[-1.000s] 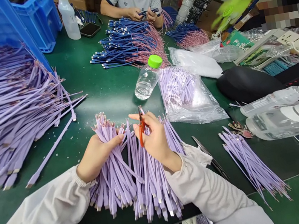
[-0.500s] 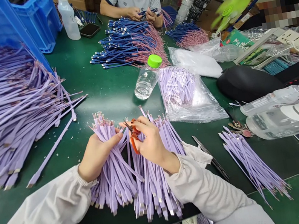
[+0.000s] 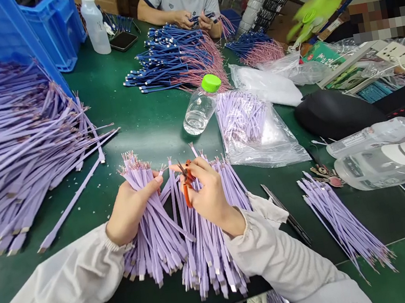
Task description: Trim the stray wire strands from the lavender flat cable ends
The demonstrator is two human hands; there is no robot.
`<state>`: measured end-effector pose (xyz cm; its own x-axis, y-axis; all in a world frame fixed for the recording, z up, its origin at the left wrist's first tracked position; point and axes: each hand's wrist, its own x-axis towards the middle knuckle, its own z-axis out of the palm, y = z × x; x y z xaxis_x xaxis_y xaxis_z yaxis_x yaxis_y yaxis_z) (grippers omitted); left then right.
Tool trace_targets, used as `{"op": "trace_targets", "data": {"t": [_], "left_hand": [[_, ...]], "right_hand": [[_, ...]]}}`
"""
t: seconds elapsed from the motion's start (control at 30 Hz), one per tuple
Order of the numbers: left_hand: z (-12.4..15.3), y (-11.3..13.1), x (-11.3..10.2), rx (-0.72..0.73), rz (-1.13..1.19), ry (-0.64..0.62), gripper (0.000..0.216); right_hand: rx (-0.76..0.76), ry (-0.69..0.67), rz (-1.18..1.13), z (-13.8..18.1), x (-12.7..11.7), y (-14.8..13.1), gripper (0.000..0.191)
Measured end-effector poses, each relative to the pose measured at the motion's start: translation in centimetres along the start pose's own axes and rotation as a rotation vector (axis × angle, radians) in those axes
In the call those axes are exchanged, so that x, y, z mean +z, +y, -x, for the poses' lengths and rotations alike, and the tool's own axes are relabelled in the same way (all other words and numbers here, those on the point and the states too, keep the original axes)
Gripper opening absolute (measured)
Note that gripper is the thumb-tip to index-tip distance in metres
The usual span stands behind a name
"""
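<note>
My left hand (image 3: 128, 208) is closed round a thick bunch of flat lilac cables (image 3: 156, 247), thumb across the front. Their bare wire ends stick up above the fingers, and the metal plugs hang toward the table's near edge. In my right hand (image 3: 207, 192) is a pair of scissors with orange handles (image 3: 188, 192); the small dark blades point up and left toward the held bunch. Under and beside this hand lies a second pile of lilac cables (image 3: 210, 253), wire ends away from me. Some fingers of both hands are hidden.
A large lilac cable heap (image 3: 12, 152) spills from a blue crate at left. Ahead stand a green-capped bottle (image 3: 199, 108) and a bag of cables (image 3: 243, 118). Black tweezers (image 3: 286, 215) and another cable bunch (image 3: 342, 221) lie right. Opposite, a co-worker handles blue cables (image 3: 171, 56).
My right hand and the scissors have shifted slightly right, away from the bunch in my left hand. The left hand keeps its grip, almost in place.
</note>
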<state>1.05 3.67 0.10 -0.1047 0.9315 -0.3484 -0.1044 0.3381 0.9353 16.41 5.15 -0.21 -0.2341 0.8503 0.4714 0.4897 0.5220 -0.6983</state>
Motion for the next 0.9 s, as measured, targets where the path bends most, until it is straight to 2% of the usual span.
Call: {"op": "trace_targets", "data": {"t": [0.13, 0.37, 0.53, 0.7, 0.9], "left_hand": [[-0.03, -0.17, 0.0, -0.014, -0.003, 0.013, 0.035], [-0.02, -0.32, 0.02, 0.016, -0.033, 0.032, 0.038], [0.15, -0.36, 0.08, 0.003, -0.044, 0.059, 0.049], [0.24, -0.41, 0.25, 0.019, 0.031, 0.004, 0.049], [0.12, -0.7, 0.1, 0.041, -0.024, 0.006, 0.051]], "right_hand": [[0.035, -0.047, -0.032, -0.09, 0.05, -0.01, 0.031], [0.115, 0.006, -0.03, -0.1, -0.14, -0.08, 0.022], [0.085, 0.007, -0.02, -0.17, -0.33, -0.25, 0.019], [0.043, -0.052, -0.042, -0.23, -0.21, -0.24, 0.014], [0.068, -0.069, -0.044, -0.28, -0.24, -0.22, 0.014]]}}
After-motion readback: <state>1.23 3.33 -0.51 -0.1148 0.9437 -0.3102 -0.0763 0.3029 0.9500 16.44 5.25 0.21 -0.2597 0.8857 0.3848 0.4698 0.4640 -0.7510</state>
